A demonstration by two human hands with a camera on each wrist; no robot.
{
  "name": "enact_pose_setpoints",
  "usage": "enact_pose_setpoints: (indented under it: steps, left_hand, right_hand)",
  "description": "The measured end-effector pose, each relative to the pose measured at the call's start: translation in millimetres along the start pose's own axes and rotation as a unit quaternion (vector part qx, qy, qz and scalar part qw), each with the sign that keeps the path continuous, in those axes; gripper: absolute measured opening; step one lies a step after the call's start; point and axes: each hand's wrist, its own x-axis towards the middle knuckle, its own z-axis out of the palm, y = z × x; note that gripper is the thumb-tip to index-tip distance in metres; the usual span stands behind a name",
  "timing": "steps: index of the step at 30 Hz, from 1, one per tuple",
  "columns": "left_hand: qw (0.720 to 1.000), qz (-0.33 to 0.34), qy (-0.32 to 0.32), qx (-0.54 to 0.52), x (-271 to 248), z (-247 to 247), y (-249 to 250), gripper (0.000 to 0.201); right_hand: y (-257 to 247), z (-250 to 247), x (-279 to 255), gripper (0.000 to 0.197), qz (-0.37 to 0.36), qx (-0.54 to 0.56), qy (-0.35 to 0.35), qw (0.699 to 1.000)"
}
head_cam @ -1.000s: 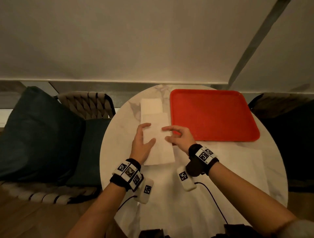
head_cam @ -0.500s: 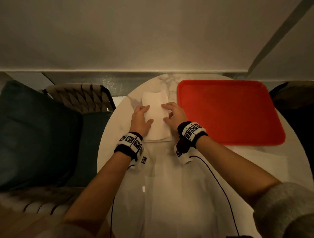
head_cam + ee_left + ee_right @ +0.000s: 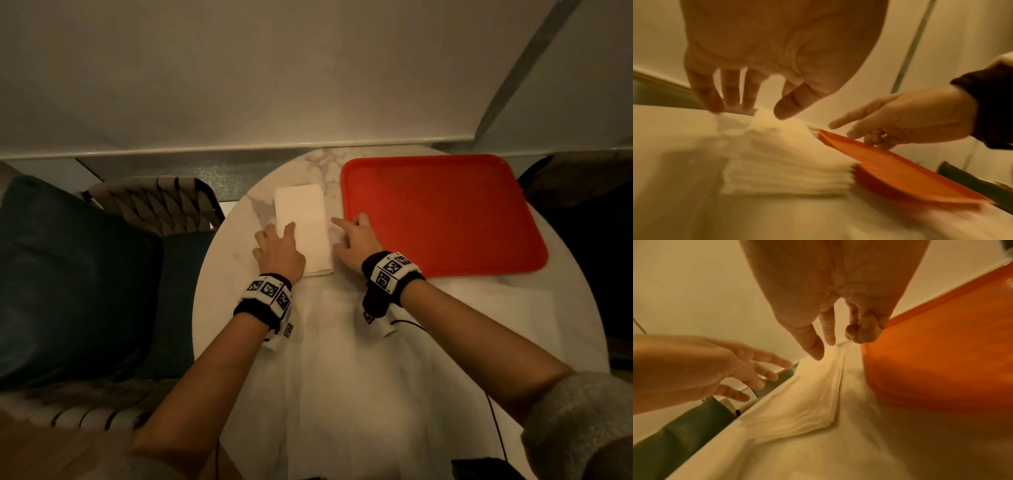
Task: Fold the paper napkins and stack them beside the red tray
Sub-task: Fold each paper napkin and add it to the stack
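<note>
A stack of folded white napkins [image 3: 301, 226] lies on the round marble table [image 3: 233, 274], just left of the red tray [image 3: 442, 212]. My left hand [image 3: 277, 246] rests at the stack's near left edge, fingers straight, one fingertip on the top napkin. My right hand [image 3: 354, 240] is in the gap between stack and tray, forefinger stretched out, the other fingers loosely curled, holding nothing. The left wrist view shows the layered stack [image 3: 787, 162] beside the tray [image 3: 900, 175]. The right wrist view shows the stack [image 3: 809, 394] under my thumb and forefinger.
Unfolded napkin sheets [image 3: 376, 394] cover the near half of the table and reach right below the tray. A woven chair [image 3: 147, 202] with a dark teal cushion [image 3: 68, 274] stands at the left. A dark seat [image 3: 582, 240] is at the right, a wall behind.
A second ago both hands held a folded napkin nearer to me. They moved it onto the stack by the tray, and have now drawn apart to the stack's two sides.
</note>
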Motion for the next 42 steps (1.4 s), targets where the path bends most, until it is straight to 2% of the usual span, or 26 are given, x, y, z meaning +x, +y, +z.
enact_pose_setpoints:
  steps: [2,4,13,16,19,22,26,29,33,35,37,38,42]
  left_hand:
    - [0.998,0.031,0.045,-0.023,-28,6,10,0.057]
    - [0.996,0.067,0.045,-0.048,-57,18,20,0.05]
    - [0.977,0.181,-0.06,-0.091,-167,82,48,0.04]
    - [0.967,0.218,-0.09,-0.095,-192,103,62,0.042]
    - [0.959,0.25,-0.111,-0.068,-208,119,78,0.053]
    - [0.96,0.243,-0.139,-0.021,-218,133,91,0.067]
    - [0.965,0.224,-0.124,0.053,-225,151,98,0.084]
    - [0.97,0.214,-0.1,0.058,-229,157,103,0.079]
    - [0.967,0.221,-0.098,0.083,-230,158,110,0.07]
    - [0.966,0.243,-0.083,0.042,-232,161,114,0.051]
    - [0.961,0.26,-0.073,-0.06,-238,160,119,0.023]
    - [0.957,0.254,-0.085,-0.112,-243,156,122,0.016]
    - [0.916,0.228,-0.106,-0.312,-254,134,130,0.018]
  right_hand:
    - [12,-8,-27,0.056,0.01,0.003,0.009,1.0]
    - [26,-14,-55,0.059,0.022,-0.011,0.008,1.0]
    - [99,-25,-181,0.053,0.108,-0.068,0.006,0.992]
    - [123,-18,-225,0.053,0.121,-0.093,0.008,0.988]
    - [149,-15,-262,0.055,0.15,-0.109,-0.001,0.983]
    - [172,-12,-287,0.06,0.174,-0.087,-0.014,0.981]
    - [188,-6,-299,0.063,0.138,-0.079,0.016,0.987]
    - [194,-4,-300,0.062,0.123,-0.052,0.041,0.99]
    - [198,-4,-301,0.062,0.114,-0.023,0.041,0.992]
    - [200,-7,-303,0.062,0.104,0.006,0.042,0.994]
    - [205,-13,-305,0.062,0.091,0.045,0.056,0.993]
    - [208,-18,-307,0.065,0.084,0.064,0.068,0.992]
    - [213,-41,-309,0.092,0.094,0.143,0.171,0.97]
